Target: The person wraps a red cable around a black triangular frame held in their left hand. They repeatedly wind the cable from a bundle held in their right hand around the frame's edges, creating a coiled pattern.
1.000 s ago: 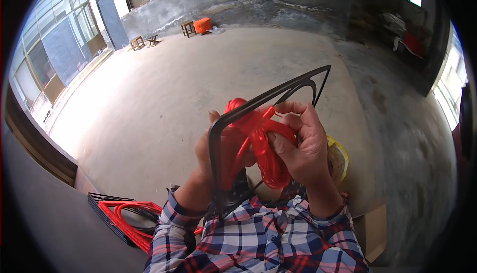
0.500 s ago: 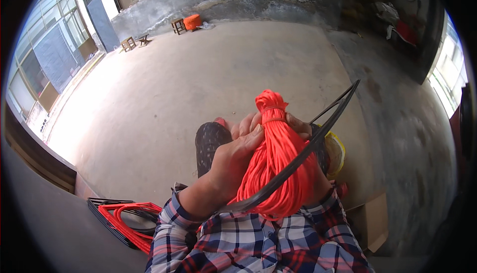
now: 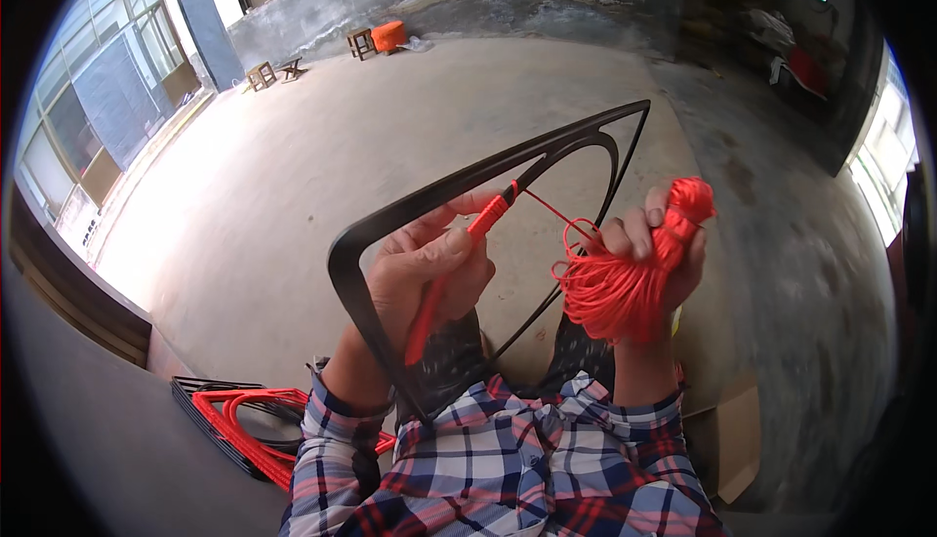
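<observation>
My left hand [image 3: 420, 268] is closed on a black triangular frame [image 3: 488, 172], gripping its inner bar, where red cord is wound in tight turns [image 3: 490, 215]. The frame stands tilted in front of my chest, with a curved loop inside its far right corner. A tied hank of red cord [image 3: 615, 298] is held in my right hand [image 3: 636, 234], with its loose loops hanging toward the left. One strand runs taut from the hank to the upper end of the wound part.
Beside my left arm lies a stack of similar frames, black and red [image 3: 244, 425]. An open cardboard box [image 3: 737, 439] is at my lower right. Wooden stools [image 3: 361, 44] and an orange-red round object [image 3: 388, 36] stand by the far grey wall [image 3: 468, 10].
The hank moved from between both hands to the right, into my right hand alone. My left hand now grips the wound bar, and the frame has turned and risen into full view.
</observation>
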Available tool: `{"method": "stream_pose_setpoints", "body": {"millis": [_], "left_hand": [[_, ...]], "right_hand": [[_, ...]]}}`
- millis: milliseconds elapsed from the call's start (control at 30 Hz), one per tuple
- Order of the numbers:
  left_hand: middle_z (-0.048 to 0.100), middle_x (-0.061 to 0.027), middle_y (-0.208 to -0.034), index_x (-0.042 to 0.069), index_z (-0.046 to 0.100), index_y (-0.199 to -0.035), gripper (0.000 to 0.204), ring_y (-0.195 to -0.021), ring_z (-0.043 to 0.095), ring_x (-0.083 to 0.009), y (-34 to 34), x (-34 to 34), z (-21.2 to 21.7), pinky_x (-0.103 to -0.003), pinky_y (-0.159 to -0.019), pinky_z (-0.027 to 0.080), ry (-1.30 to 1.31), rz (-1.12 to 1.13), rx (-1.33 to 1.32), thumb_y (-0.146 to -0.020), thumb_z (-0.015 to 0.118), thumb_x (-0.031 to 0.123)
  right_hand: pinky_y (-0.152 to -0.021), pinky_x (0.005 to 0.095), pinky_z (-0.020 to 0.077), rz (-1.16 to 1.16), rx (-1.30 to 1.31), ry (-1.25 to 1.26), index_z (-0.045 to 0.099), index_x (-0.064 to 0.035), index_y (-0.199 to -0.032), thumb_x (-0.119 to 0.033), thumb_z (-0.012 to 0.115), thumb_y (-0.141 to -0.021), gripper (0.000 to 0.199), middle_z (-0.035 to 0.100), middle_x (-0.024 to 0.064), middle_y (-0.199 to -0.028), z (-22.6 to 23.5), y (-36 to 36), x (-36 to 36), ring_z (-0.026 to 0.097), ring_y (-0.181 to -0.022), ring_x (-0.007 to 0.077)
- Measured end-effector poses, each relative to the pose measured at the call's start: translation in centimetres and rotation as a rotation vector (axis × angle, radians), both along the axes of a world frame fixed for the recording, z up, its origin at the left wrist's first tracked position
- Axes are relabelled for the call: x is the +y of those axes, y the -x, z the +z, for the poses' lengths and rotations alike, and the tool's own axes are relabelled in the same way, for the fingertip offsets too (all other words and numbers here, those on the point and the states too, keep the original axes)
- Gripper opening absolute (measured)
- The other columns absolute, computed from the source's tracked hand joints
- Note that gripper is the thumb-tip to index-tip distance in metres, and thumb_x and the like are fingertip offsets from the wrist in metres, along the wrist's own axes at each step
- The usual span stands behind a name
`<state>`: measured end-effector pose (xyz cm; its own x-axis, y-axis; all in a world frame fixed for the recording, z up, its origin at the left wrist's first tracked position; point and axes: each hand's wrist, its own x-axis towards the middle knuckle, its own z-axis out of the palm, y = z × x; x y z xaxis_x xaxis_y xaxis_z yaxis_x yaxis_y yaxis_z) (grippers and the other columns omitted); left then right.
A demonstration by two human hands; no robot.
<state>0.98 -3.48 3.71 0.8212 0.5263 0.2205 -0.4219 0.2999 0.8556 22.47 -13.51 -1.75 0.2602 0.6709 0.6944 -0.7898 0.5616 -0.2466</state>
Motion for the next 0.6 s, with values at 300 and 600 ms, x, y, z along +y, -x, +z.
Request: {"method": "stream_pose_setpoints", "body": {"millis": [300,600], "left_hand": [[0.039,0.0015,-0.061,0.009,0.044,-0.145,0.054,-0.048,0.035,-0.0067,0.3,1.9,-0.8,-0.022,-0.040,0.026,0.028,-0.020,0.000,-0.097,0.062,0.025],[0.052,-0.0023,-0.070,0.003,0.047,-0.141,0.054,-0.054,0.046,-0.0098,0.3,2.5,-1.7,-0.022,-0.044,0.036,-0.010,-0.058,-0.094,-0.099,0.057,0.036]], "right_hand": [[-0.071,0.0389,0.0516,0.078,-0.086,0.200,0.052,-0.0035,-0.114,-0.046,0.052,-0.101,0.045,0.058,0.0114,-0.077,-2.0,2.1,-1.1,0.062,-0.079,0.0282],[-0.099,0.0377,0.0494,-0.254,-0.418,0.556,0.042,0.0003,-0.142,-0.018,0.065,-0.095,0.055,0.066,0.0150,-0.116,2.8,4.0,-1.8,0.065,-0.110,0.0244]]}}
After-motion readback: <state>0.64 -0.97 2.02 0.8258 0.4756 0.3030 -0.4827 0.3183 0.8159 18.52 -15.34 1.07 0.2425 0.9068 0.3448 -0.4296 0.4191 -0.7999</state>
